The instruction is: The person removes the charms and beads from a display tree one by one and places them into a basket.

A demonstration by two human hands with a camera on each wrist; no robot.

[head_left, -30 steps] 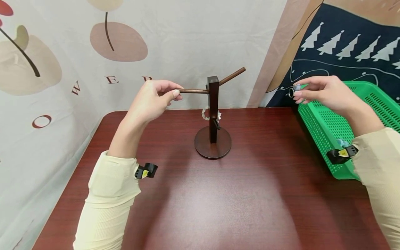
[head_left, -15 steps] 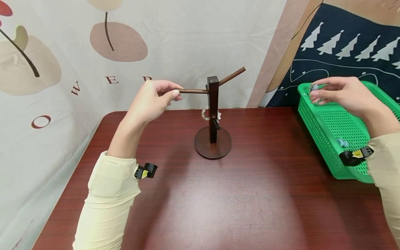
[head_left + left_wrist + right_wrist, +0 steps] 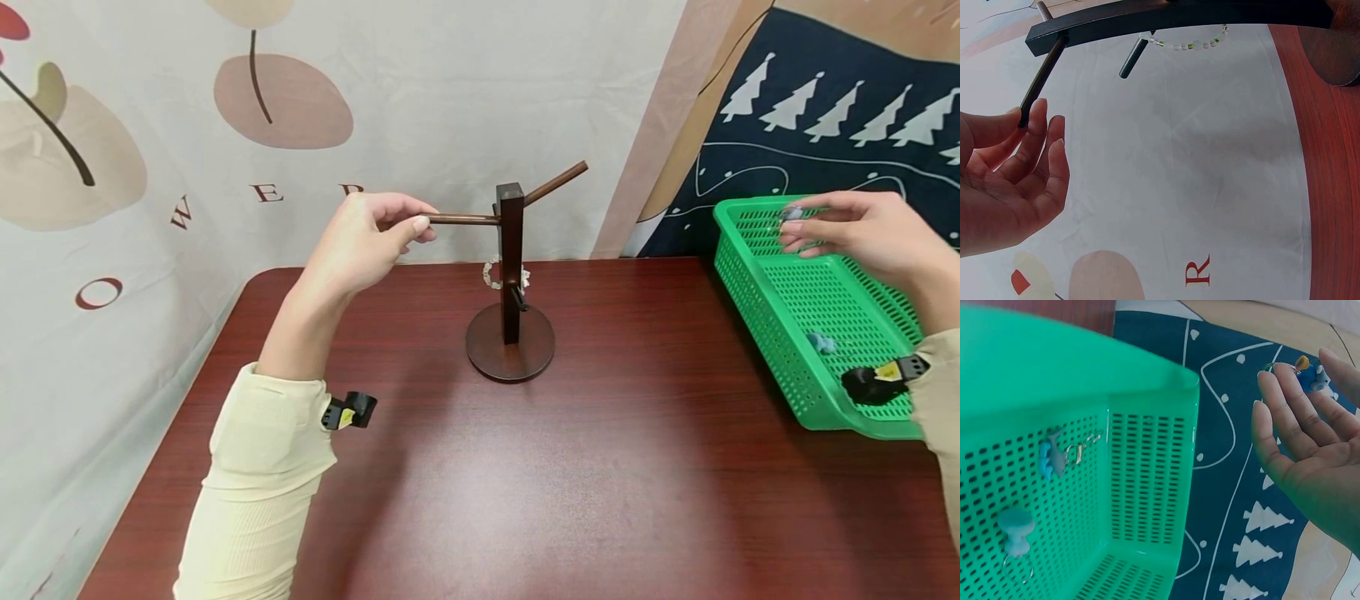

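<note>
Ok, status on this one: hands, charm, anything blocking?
Left hand pinches the stand's peg. Right hand pinches a keyring charm over the basket. Nothing in the way.

Stand (image 3: 512, 267): dark wood w/ satin sheen, smooth pegs. Surface (image 3: 525, 483): reddish wood-grain laminate, semi-gloss. Basket (image 3: 757, 292): green perforated plastic, slightly shiny. Bracelet (image 3: 492, 273): clear glassy beads. Keychain charm (image 3: 1315, 375): blue, looks like matt plastic. Backdrops (image 3: 450, 100): printed cloth, creased, matt. Sleeves (image 3: 258, 467): ribbed cream knit.

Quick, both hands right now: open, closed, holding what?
Left hand: pinching the tip of the dark wooden stand's horizontal peg.
Right hand: pinching a small blue keyring charm above the green perforated plastic basket.
</note>
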